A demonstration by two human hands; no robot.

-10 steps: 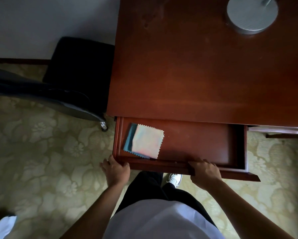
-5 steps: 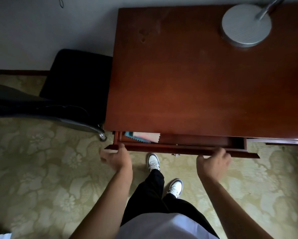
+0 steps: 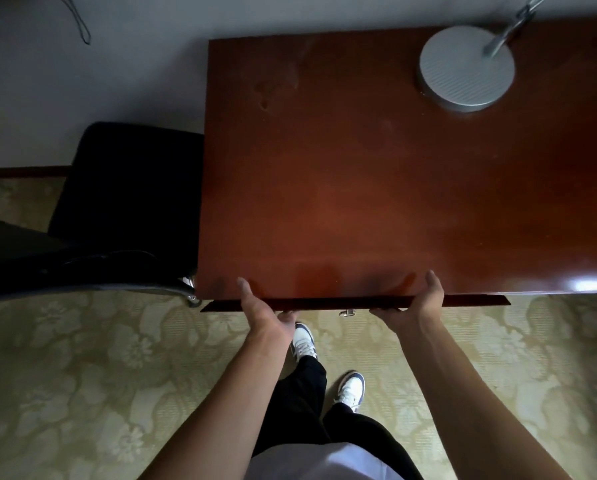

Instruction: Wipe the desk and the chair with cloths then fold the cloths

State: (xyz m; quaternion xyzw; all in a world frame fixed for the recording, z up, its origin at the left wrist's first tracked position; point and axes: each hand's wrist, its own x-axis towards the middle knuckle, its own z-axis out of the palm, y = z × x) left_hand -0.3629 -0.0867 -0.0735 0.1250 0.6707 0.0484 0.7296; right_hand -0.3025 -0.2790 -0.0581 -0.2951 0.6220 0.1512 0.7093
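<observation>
The reddish-brown desk [image 3: 376,174] fills the upper middle of the head view. Its drawer front [image 3: 324,303] sits nearly flush under the front edge. My left hand [image 3: 262,311] presses against the drawer front left of centre, thumb up over the desk edge. To the right of the small metal drawer knob [image 3: 347,312], my right hand [image 3: 416,306] presses the front in the same way. The folded cloths are hidden inside the drawer. A black chair [image 3: 124,199] stands to the left of the desk.
A round grey lamp base [image 3: 466,72] with a metal stem stands on the desk's far right. Patterned yellow-green carpet [image 3: 99,375] covers the floor. My legs and white shoes [image 3: 304,342] are below the drawer. A cord [image 3: 79,19] hangs on the wall at the top left.
The drawer, open with the folded cloths showing a second ago, has slid in under the desk top. Both hands moved forward with its front, and the cloths went out of sight.
</observation>
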